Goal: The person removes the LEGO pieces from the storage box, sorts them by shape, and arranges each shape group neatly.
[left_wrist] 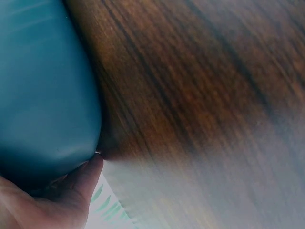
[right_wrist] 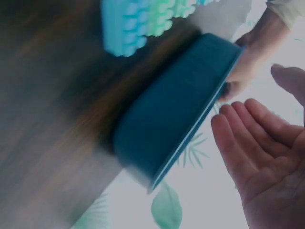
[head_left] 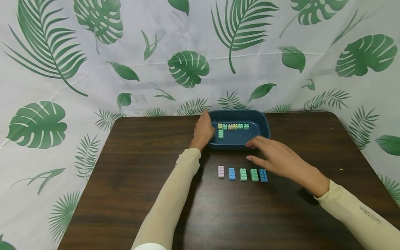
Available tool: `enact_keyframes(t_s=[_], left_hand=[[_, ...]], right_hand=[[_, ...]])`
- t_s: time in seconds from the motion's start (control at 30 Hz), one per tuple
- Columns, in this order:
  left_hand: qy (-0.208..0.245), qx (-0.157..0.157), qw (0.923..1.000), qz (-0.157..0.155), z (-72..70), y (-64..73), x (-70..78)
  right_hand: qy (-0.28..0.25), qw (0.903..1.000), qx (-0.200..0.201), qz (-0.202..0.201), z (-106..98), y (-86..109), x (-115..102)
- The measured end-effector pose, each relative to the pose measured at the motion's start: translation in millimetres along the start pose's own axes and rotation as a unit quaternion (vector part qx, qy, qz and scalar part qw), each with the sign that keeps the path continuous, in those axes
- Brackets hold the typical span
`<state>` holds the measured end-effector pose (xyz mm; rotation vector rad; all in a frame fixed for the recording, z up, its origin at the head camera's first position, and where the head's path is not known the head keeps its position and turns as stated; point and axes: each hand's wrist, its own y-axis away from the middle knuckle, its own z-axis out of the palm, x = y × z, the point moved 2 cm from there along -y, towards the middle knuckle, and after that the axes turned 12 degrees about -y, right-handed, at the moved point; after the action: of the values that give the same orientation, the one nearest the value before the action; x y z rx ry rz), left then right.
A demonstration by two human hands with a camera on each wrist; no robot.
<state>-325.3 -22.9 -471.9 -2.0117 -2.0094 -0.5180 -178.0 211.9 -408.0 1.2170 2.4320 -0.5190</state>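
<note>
Blue, oblong and round-cornered, a tray [head_left: 239, 140] sits near the back edge of a dark wood-grained table [head_left: 150, 166], as viewed by an onlooker in the room. Left hand [head_left: 203, 130]: placed at the tray's left end, fingers bent about the rim and wall, gripping it. Right hand [head_left: 278, 156]: held over the tray's front right corner, loosely open, thumb well apart from the gently bent fingers, nothing in its grasp; the right wrist view shows its fingertips clear of the rim. Inside the tray, toward the back, small studded bricks [head_left: 235, 126] in yellow, green and pale pinkish tones form a row running left to right; a longer green brick [head_left: 221, 133] lies just in front of the row's left end. On the table before the tray, five bricks stand in line, left to right: a pink brick [head_left: 221, 172], a blue brick [head_left: 232, 174], a pale green brick [head_left: 243, 174], a deeper green brick [head_left: 254, 175] and a darker blue brick [head_left: 263, 175], the last two close together. Cream sleeves [head_left: 170, 198] cover both forearms. Behind hangs a white cloth [head_left: 137, 100] printed with green leaves.
</note>
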Motion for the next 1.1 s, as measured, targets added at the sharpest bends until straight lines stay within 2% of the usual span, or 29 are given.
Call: enact_keyframes(t_s=[0.2,0.37,0.5,0.73,0.9,1.1], left_hand=[[-0.001,0.001,1.0,0.001,-3.6,-1.2,-1.7],[-0.006,0.006,1.0,0.0,-5.5,-3.1,-3.0],[-0.005,0.006,0.9999,0.006,-3.3,-3.3,-2.3],[-0.015,0.012,0.9996,0.023,-0.9,-2.2,-0.8],[-0.011,0.007,0.9998,0.017,-0.6,-1.4,-0.2],[-0.01,0.009,0.9998,0.015,-1.5,-1.3,-1.7]], right_hand=[[-0.026,0.9994,0.018,0.015,9.5,-44.5,7.7],[-0.019,0.9983,0.034,0.044,21.3,-81.4,22.9],[-0.01,0.9973,0.034,0.064,28.8,-101.9,31.1],[0.029,0.9971,-0.004,0.071,41.6,-124.6,32.2],[0.053,0.9953,-0.034,0.073,52.3,-132.4,29.6],[0.07,0.9936,-0.041,0.078,60.4,-138.1,29.6]])
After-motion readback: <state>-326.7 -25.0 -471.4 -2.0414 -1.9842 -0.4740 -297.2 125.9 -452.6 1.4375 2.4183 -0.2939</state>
